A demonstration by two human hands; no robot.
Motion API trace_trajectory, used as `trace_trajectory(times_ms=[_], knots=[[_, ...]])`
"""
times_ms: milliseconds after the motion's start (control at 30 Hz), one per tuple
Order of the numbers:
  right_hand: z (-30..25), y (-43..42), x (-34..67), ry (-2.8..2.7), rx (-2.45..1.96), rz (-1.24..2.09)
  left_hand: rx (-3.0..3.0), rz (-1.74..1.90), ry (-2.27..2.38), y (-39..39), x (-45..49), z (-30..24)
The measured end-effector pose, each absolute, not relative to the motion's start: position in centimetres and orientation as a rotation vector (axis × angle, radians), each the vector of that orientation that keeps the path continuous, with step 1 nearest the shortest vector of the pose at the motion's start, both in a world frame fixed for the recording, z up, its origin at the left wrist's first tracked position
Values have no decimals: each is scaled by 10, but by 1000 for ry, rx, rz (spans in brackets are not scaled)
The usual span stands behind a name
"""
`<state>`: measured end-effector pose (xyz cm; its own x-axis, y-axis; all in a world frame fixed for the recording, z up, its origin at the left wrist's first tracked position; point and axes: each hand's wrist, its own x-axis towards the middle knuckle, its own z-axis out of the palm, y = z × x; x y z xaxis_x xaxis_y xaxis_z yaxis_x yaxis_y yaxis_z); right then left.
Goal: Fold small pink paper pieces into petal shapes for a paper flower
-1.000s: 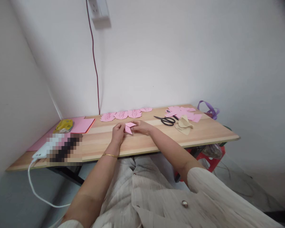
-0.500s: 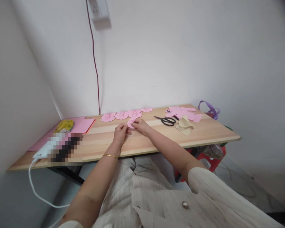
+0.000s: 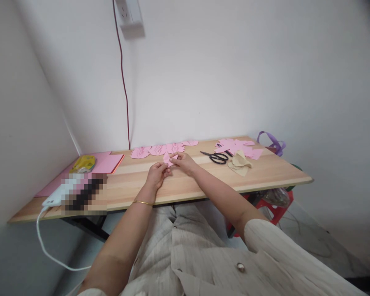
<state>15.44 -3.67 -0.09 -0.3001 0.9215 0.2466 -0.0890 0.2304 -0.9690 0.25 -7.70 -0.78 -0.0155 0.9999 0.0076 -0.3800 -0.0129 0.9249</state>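
A small folded piece of pink paper (image 3: 166, 158) is held between my two hands, just above the middle of the wooden table. My left hand (image 3: 157, 174) pinches its lower left part between thumb and fingers. On its right side, my right hand (image 3: 184, 163) grips it the same way, thumb toward the paper. Right behind it lie several pink paper cut-outs with scalloped edges (image 3: 158, 149), in a row along the wall. Black-handled scissors (image 3: 218, 158) rest to the right of my hands.
Pink paper scraps (image 3: 236, 146) and a crumpled beige cloth or paper (image 3: 240, 164) lie on the table (image 3: 191, 185) at right. At left are pink sheets (image 3: 104, 163), a yellow packet (image 3: 84, 163) and a white power strip (image 3: 54, 199) with its cord. A purple strap (image 3: 274, 142) hangs beyond the right end.
The pink paper has been turned and spread a little between my fingers, now showing two pointed parts. My hands have shifted only slightly.
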Motion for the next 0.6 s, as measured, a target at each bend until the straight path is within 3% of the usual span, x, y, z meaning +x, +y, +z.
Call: trace_trajectory(times_ms=[200,600], knots=[[-7,-34,149,-1508,-764,1418,844,1451,892,-77,2,-7],[-4,-42,146,-1575,-761,1274,904,1433,903,-79,4,-6]])
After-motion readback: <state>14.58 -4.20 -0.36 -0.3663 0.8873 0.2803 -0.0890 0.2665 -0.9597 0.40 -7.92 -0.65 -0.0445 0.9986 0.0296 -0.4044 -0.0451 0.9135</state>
